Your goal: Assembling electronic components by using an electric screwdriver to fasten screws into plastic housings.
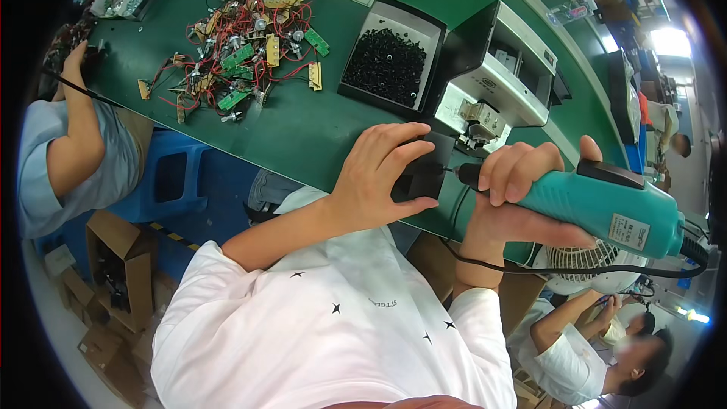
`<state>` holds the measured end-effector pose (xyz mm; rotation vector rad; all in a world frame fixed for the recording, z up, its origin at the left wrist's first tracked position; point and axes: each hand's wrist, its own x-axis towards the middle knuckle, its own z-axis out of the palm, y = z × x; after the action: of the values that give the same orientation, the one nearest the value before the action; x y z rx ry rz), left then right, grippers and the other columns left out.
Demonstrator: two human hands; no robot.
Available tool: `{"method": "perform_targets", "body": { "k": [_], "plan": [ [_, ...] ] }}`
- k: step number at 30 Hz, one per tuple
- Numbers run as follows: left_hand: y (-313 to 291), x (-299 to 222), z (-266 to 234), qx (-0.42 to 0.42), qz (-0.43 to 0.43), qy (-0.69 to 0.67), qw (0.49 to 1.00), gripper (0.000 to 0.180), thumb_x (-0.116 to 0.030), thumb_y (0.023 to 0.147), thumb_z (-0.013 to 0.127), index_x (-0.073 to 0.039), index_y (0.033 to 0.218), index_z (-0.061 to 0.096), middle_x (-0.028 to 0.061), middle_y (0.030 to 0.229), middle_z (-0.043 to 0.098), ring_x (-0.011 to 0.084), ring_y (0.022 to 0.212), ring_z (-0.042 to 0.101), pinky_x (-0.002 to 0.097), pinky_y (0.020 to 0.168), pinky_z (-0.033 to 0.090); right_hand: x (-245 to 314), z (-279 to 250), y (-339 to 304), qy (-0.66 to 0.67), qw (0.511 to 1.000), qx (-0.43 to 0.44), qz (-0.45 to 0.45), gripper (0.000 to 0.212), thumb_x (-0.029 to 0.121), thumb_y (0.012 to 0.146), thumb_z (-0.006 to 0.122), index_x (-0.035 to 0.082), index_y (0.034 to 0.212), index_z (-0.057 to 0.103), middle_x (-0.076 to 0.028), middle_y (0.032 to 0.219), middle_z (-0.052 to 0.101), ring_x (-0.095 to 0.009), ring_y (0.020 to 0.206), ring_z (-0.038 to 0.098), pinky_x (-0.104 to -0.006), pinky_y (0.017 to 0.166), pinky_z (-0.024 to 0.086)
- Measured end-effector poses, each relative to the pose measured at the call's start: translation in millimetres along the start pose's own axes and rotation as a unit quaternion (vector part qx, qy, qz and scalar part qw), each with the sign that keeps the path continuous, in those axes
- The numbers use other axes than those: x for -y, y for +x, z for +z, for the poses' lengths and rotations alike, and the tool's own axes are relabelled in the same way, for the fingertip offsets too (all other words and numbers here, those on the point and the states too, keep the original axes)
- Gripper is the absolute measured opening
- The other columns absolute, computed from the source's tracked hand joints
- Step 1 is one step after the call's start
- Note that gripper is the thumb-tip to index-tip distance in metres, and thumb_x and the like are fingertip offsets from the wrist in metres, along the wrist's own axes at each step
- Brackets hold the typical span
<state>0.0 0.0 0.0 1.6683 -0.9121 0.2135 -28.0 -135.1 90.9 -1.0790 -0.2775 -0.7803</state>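
Note:
In my right hand (pixel 522 182) is a teal electric screwdriver (pixel 598 208), fingers wrapped round its body and black nose. The screwdriver lies almost level and points left; its bit reaches the right side of a black box-shaped part (pixel 430 178). Whether a screw sits at the bit is too small to tell. My left hand (pixel 371 174) grips that black part from the left, with fingers over the top and the thumb along the near side. Just beyond both hands stands a silver and black screw feeder (pixel 492 87).
A tray (pixel 414 21) of small black screws stands left of the feeder. Farther left lies a heap of circuit boards with red wires (pixel 242 53), then a white box (pixel 113 0) of metal parts. The screwdriver's cable (pixel 545 269) loops below my right wrist, near a fan (pixel 579 257). Co-workers sit on both sides.

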Motion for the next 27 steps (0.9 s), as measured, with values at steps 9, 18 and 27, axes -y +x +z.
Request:
{"method": "perform_targets", "body": {
  "k": [9,18,27],
  "plan": [
    [-2.0,-2.0,0.5,-0.004,-0.008,0.002,1.000,0.065,-0.018,0.056,0.080,-0.007,0.114,0.052,0.0094,0.126,0.051,0.0240,0.099,0.054,0.0350,0.087,0.044,-8.8,-0.3,-0.1,-0.089,0.994,0.055,0.031,0.098,0.089,0.066,0.037,0.011,0.125,0.037,0.003,0.049,0.040,-0.006,0.035,0.037,-0.0198,0.033,0.035],
    [-2.6,-1.7,2.2,-0.017,-0.012,-0.023,1.000,0.065,-0.015,0.055,0.080,-0.007,0.113,0.052,0.0094,0.126,0.051,0.0236,0.095,0.056,0.0310,0.079,0.048,-9.2,4.9,3.0,-0.088,0.991,0.045,0.090,0.092,0.089,0.064,0.040,0.013,0.115,0.039,0.003,0.048,0.042,-0.006,0.035,0.038,-0.0199,0.032,0.034],
    [-1.2,-2.0,0.4,-0.010,-0.021,-0.032,0.999,0.064,-0.015,0.055,0.080,-0.007,0.113,0.053,0.0091,0.126,0.052,0.0228,0.094,0.056,0.0307,0.078,0.048,-14.1,0.1,2.5,-0.092,0.991,0.081,0.046,0.088,0.087,0.065,0.042,0.013,0.112,0.040,0.003,0.048,0.042,-0.006,0.035,0.038,-0.0198,0.032,0.034]
  ]
}}
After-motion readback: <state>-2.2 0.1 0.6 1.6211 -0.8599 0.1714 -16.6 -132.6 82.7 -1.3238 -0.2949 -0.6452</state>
